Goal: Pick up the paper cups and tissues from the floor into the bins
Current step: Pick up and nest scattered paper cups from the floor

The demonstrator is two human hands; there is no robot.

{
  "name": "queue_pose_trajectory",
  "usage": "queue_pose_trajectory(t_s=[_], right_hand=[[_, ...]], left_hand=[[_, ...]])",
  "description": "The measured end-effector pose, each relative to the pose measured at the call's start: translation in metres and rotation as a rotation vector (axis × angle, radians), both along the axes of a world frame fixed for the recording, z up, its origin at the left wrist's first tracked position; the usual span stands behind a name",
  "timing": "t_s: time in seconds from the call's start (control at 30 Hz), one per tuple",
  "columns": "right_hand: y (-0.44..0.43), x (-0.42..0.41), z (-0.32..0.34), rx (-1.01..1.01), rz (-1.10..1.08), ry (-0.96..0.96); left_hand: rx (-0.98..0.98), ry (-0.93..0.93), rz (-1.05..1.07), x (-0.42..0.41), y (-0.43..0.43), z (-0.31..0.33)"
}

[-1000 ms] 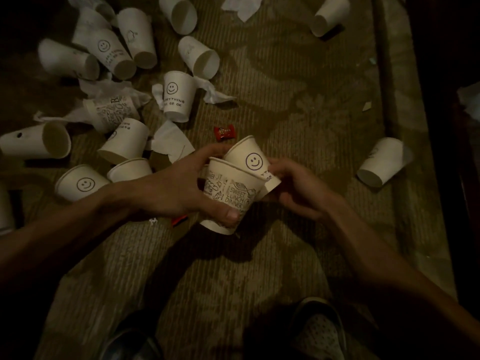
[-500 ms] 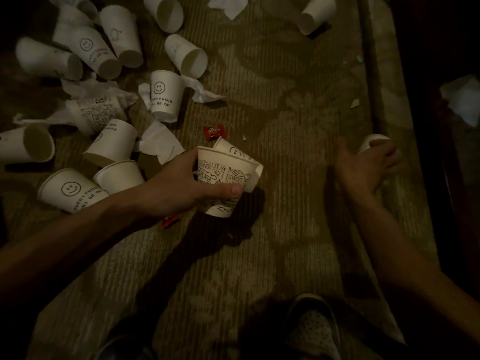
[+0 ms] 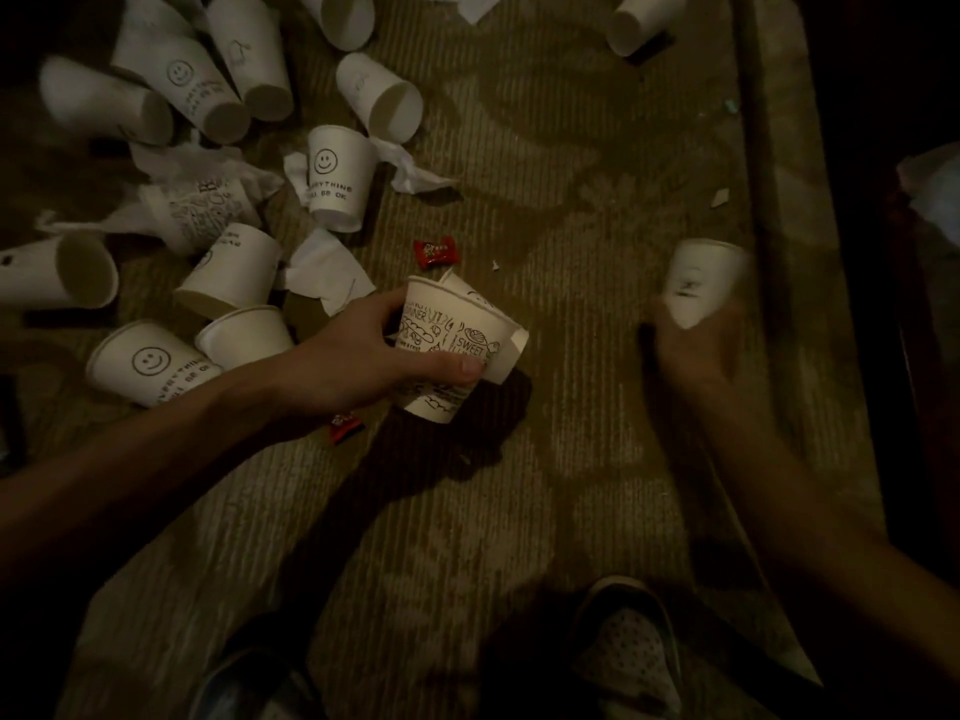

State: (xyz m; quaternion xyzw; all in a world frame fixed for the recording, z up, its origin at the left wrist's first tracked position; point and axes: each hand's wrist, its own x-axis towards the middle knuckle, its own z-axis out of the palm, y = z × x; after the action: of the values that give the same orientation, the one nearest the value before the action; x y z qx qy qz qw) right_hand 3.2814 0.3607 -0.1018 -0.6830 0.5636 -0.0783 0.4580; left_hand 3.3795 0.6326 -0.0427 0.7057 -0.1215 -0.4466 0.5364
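At the bottom of the frame two shoes (image 3: 628, 652) stand on a ribbed, leaf-patterned carpet (image 3: 519, 511); both bare forearms reach up from there. At centre the left hand (image 3: 358, 350) curls round the nested cups (image 3: 457, 345), thumb across the printed wall, fingers behind; a second rim juts out of the outer cup at an angle, so the stack is not fully seated. At the right the right hand (image 3: 696, 345), which half a second ago was spread open over a lone cup (image 3: 698, 283) lying on the carpet, has now closed on it; the blur is heavy, but it appears to grip the narrow end, the cup raised off the pile. That suggests a third cup is about to join the stack, one fewer on the floor.

The cups are thin white paper, tapered, with rolled rims and black print; they should crush easily. A red sweet wrapper (image 3: 436, 253) lies just above the stack. Towards the upper left, crumpled soft tissues (image 3: 330, 275) lie among many loose cups (image 3: 335, 176), most on their sides. No bin is in view.
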Motion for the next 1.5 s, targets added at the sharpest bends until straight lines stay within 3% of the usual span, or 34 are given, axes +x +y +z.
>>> queue_pose_trajectory(t_s=[0.07, 0.17, 0.27, 0.43, 0.87, 1.1, 1.4, 1.5], right_hand=[[0.034, 0.007, 0.011, 0.312, 0.151, -0.208], [0.070, 0.017, 0.026, 0.806, 0.260, -0.348], [0.086, 0.023, 0.034, 1.179, 0.293, -0.460], [0.091, 0.024, 0.038, 1.390, 0.424, -0.480], [0.127, 0.023, 0.027, 1.500, 0.562, -0.306], [0.130, 0.020, 0.021, 1.563, 0.541, -0.320], [0.133, 0.041, 0.037, 1.300, 0.435, -0.451], [0.125, 0.060, 0.059, 1.195, 0.489, -0.482]], left_hand=[[0.010, 0.024, -0.065, 0.002, 0.006, 0.004], [0.018, 0.093, -0.140, 0.005, 0.018, 0.008], [-0.010, 0.192, -0.178, 0.007, 0.031, 0.011], [-0.072, 0.276, -0.097, 0.014, 0.050, 0.011], [-0.118, 0.319, 0.083, 0.006, 0.083, 0.013], [-0.137, 0.294, 0.161, -0.001, 0.075, 0.010], [-0.125, 0.157, 0.384, 0.010, 0.057, 0.010], [-0.155, 0.180, 0.322, 0.032, 0.052, 0.031]])
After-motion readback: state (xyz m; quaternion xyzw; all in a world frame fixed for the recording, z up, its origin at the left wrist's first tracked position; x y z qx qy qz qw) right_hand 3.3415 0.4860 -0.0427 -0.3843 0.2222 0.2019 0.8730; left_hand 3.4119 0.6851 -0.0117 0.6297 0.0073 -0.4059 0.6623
